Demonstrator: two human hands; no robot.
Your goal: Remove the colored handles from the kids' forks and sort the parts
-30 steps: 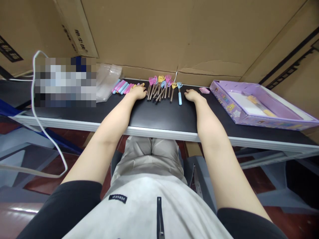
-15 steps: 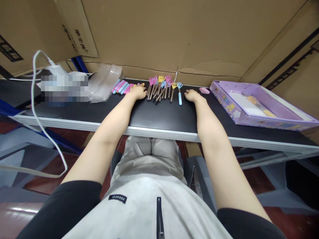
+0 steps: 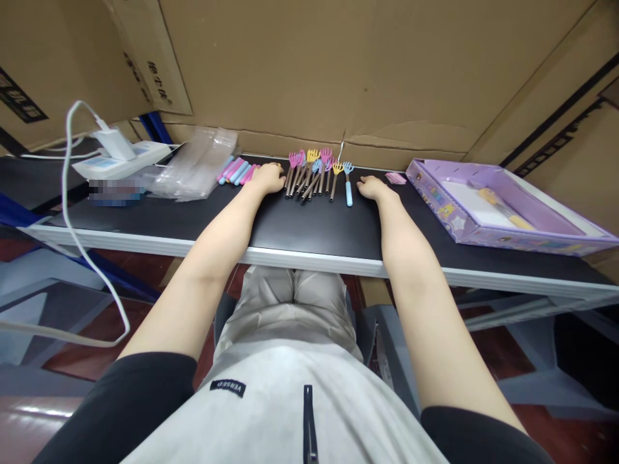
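My left hand (image 3: 266,178) rests on the black tabletop with its fingers laid out, covering the right end of a row of pink, blue and yellow handles (image 3: 236,171). Just right of it lies a bunch of small back scratchers with metal rods (image 3: 309,175), their claw heads pink, yellow and blue. One blue back scratcher with a blue handle (image 3: 349,187) lies at the bunch's right end. Beside it, apart from it, my right hand (image 3: 372,187) lies on the table, fingers loosely bent, holding nothing I can see.
A purple open box (image 3: 464,225) with a yellow-handled back scratcher inside stands right. A small pink packet (image 3: 396,178) lies near it. Clear plastic bags (image 3: 193,167), a white power strip (image 3: 130,160) and a white cable (image 3: 65,187) are left. Cardboard (image 3: 314,64) walls the back.
Both hands stay in about the same place. The view has shifted very slightly, and the things on the table have not moved.
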